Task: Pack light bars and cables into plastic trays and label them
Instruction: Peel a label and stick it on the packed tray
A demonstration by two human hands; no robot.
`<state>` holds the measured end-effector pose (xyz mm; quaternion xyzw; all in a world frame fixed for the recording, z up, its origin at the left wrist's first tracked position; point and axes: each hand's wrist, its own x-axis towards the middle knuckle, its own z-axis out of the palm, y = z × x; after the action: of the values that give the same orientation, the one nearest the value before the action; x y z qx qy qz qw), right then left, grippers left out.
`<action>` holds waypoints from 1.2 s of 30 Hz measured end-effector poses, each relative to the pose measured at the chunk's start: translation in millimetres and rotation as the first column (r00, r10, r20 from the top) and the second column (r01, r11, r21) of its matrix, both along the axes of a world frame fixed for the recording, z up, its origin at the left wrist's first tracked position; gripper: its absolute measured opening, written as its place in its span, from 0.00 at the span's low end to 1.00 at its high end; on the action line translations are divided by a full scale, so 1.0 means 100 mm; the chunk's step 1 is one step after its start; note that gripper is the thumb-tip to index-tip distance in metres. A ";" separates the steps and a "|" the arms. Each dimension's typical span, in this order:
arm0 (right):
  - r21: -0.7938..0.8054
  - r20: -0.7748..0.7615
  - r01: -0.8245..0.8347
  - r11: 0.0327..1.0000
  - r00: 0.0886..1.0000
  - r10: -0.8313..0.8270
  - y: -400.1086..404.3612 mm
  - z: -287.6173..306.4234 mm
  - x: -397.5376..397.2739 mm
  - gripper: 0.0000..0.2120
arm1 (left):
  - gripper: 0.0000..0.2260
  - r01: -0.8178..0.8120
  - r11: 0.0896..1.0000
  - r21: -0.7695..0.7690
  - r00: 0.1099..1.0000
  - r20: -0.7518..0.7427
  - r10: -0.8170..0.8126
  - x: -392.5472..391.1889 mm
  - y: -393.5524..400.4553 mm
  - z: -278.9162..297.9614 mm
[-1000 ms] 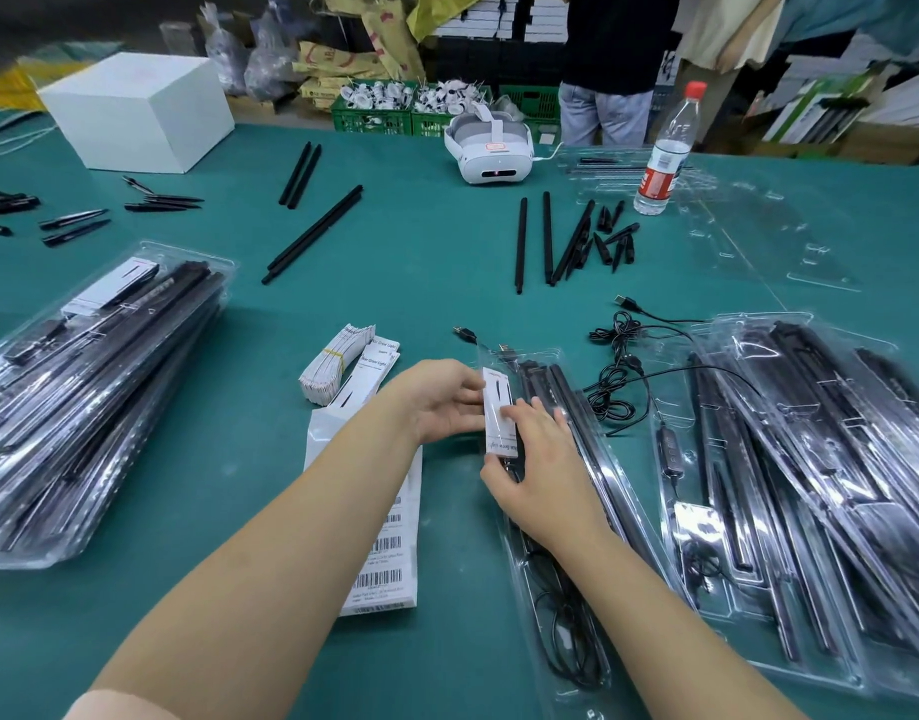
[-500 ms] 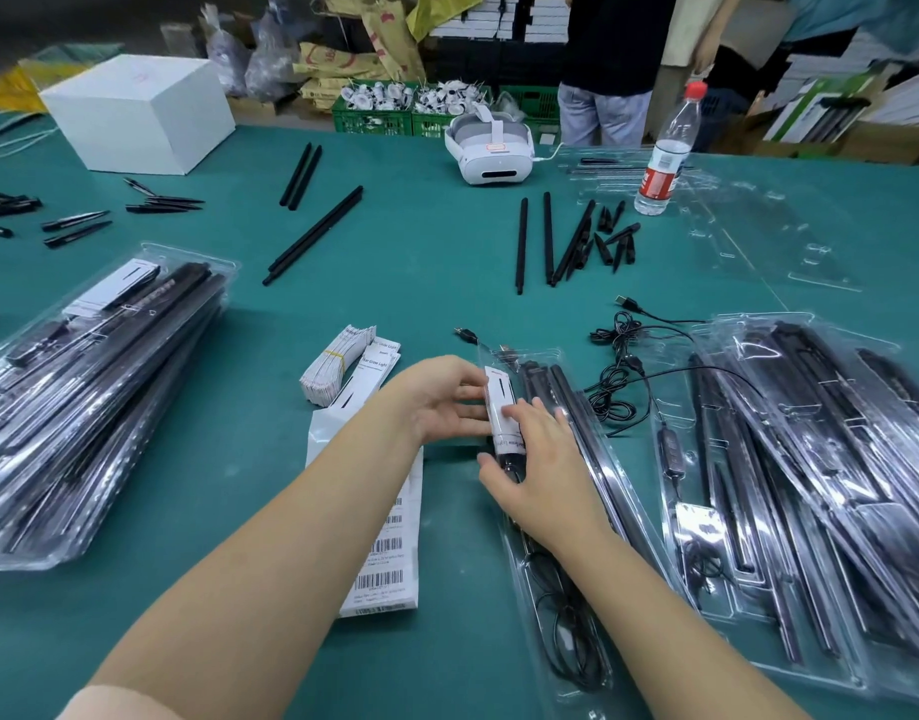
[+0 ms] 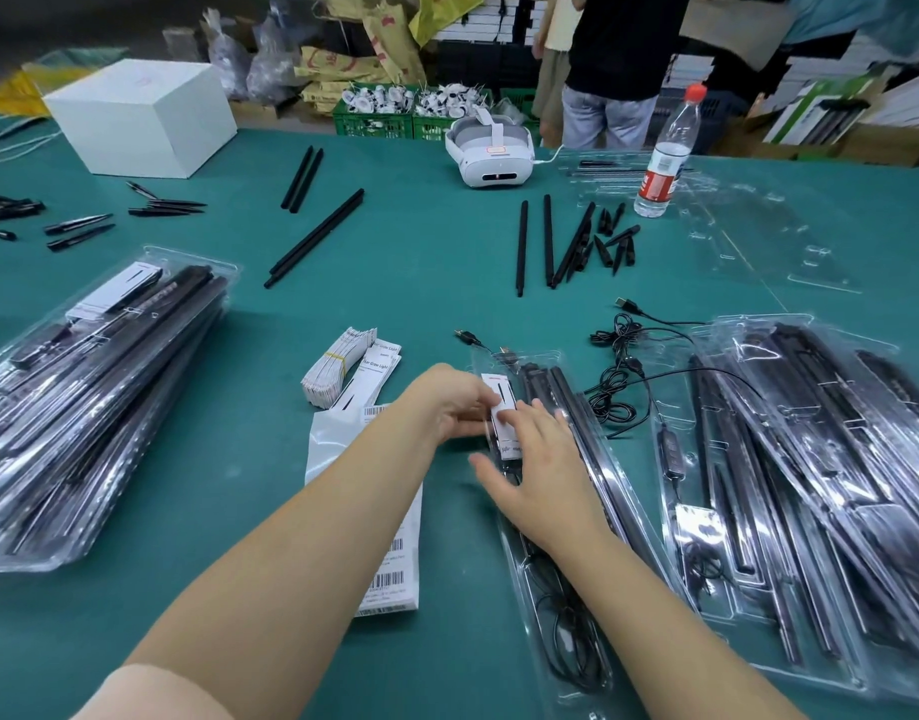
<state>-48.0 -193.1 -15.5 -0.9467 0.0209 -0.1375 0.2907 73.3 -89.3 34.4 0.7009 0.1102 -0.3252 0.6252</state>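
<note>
Hands meet over a clear plastic tray [image 3: 592,517] in the near middle of a green table [image 3: 421,262], seen from my head camera looking forward and down. The tray already holds black light bars [image 3: 556,402] at its far end and a coiled black cable [image 3: 566,636] at its near end. A white label [image 3: 503,419] lies on the tray's far left part. My left hand [image 3: 455,405] has its curled fingers on the label's left edge, steadying it. My right hand [image 3: 543,472] lies flat, fingers straight and spread, pressing on the label's near end.

I judge this tray to be packed and now at the labelling step, with the label nearly stuck down.

To the left sits a stack of filled trays [image 3: 91,402], the top one already bearing a white label, so that pile looks finished. To the right lie more filled trays [image 3: 810,475]; I see no labels on them, so they seem to be waiting. Between them and my tray lies a loose tangle of cable [image 3: 621,366].

Much is left. Loose black bars [image 3: 551,241] lie farther away, and empty clear trays [image 3: 774,236] sit at the far right. Just left of my hands are a banded bundle of labels [image 3: 338,368] and a barcode sheet [image 3: 390,553].
</note>
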 end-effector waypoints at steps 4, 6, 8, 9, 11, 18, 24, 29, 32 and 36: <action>0.023 0.011 0.019 1.000 1.000 -0.020 0.00 0.00 0.00 0.20 | 0.10 -0.059 0.998 0.009 0.998 0.023 0.058 0.01 -0.03 -0.04; 0.007 0.036 0.018 1.000 0.999 -0.018 0.01 -0.01 0.00 0.18 | 0.10 -0.091 0.995 0.027 0.994 0.057 0.089 0.00 -0.05 -0.06; -0.015 0.040 0.014 1.000 0.999 -0.014 0.01 -0.01 -0.01 0.18 | 0.10 -0.081 0.996 0.036 0.995 0.067 0.078 0.00 -0.06 -0.06; -0.031 0.035 0.015 0.999 0.999 -0.014 0.01 -0.02 -0.01 0.18 | 0.10 -0.066 0.997 0.031 0.996 0.061 0.064 0.01 -0.05 -0.06; -0.059 0.026 0.019 0.998 1.000 -0.018 0.01 -0.02 -0.01 0.19 | 0.10 -0.049 0.998 0.034 0.998 0.049 0.047 0.02 -0.02 -0.04; -0.057 0.037 0.037 0.998 0.999 -0.035 0.03 -0.03 -0.01 0.20 | 0.09 0.117 0.965 0.235 0.984 0.107 -0.145 0.08 0.02 0.11; -0.088 0.026 0.038 0.995 0.999 -0.036 0.02 -0.06 0.01 0.20 | 0.08 0.184 0.876 0.446 0.937 0.190 -0.293 0.14 0.02 0.13; -0.164 0.022 0.035 0.986 0.999 -0.032 0.02 -0.07 0.02 0.18 | 0.27 0.064 0.767 0.638 0.867 0.346 -0.360 0.20 0.08 0.08; -0.223 0.004 0.028 0.974 1.000 -0.028 0.03 -0.05 0.03 0.19 | 0.25 0.090 0.791 0.606 0.887 0.312 -0.340 0.23 0.11 0.04; -0.313 -0.039 0.004 0.950 0.999 -0.017 0.05 -0.01 0.03 0.22 | 0.19 0.152 0.812 0.563 0.908 0.246 -0.340 0.30 0.09 0.02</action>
<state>-45.4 -188.3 -16.8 -0.9833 0.0099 -0.1209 0.1360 102.9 -80.4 36.6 0.8992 -0.0054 -0.2371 0.3677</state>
